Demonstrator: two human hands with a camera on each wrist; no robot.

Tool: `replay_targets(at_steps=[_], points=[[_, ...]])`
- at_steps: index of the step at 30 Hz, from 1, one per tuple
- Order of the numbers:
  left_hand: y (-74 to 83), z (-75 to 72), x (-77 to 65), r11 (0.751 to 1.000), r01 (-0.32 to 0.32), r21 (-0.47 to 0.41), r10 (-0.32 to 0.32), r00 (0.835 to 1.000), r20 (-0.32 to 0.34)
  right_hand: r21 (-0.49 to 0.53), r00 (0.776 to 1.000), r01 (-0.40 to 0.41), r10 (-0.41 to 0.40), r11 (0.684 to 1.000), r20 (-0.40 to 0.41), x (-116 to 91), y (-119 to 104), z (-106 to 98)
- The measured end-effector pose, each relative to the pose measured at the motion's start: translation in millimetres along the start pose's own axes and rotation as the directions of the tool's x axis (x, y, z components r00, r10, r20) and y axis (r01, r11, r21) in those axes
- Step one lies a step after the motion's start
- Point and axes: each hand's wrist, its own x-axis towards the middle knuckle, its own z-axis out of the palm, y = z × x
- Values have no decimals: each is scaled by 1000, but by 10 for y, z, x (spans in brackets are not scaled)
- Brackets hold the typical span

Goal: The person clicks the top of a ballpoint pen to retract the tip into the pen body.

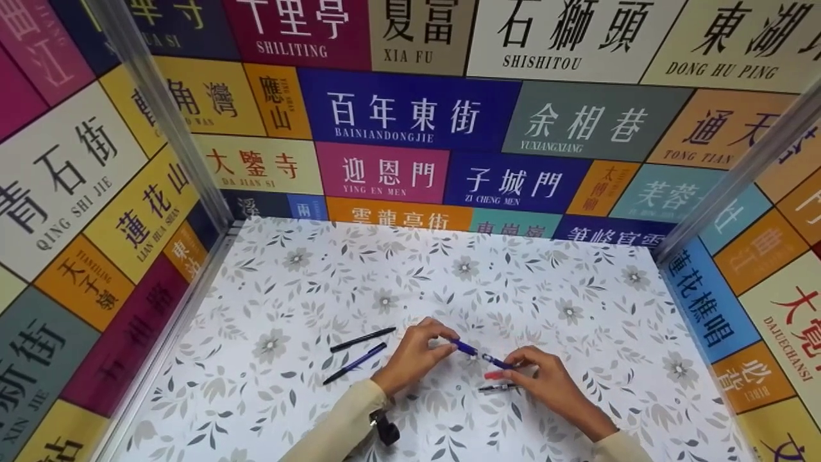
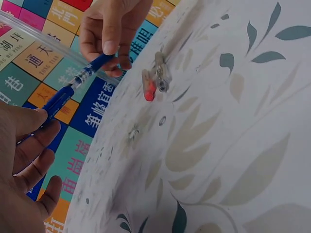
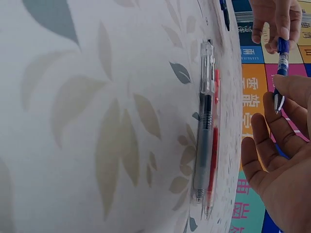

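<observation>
A blue pen [image 1: 465, 347] spans the space between both hands above the table. My left hand [image 1: 414, 353] pinches one end between thumb and forefinger. At the other end, my right hand [image 1: 548, 380] pinches with thumb and fingertips. A clear and silvery section [image 2: 81, 77] shows midway in the left wrist view; whether the two blue parts are joined there, I cannot tell. Just below the right hand lie a clear pen with a dark refill [image 3: 206, 121] and a red pen [image 3: 215, 145], side by side on the table.
Left of the left hand lie a black pen [image 1: 363, 339] and a dark blue pen [image 1: 355, 364], roughly parallel. The table [image 1: 333, 269] has a white floral cover. Panels with printed signs [image 1: 410, 109] enclose it at the back and sides. A dark band [image 1: 387, 428] circles the left wrist.
</observation>
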Motion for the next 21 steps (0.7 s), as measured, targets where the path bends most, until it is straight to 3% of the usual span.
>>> replay_targets(at_steps=[7, 13, 21], points=[[80, -9, 21, 999, -37, 11, 37, 999, 14, 0, 999, -15, 15, 1000, -45, -108, -48, 71], [150, -9, 35, 1000, -23, -18, 22, 1000, -2, 50, 996, -71, 74, 996, -54, -159, -111, 143], [246, 10, 69, 998, -4, -67, 2, 999, -33, 120, 992, -82, 92, 989, -85, -212, -189, 243]])
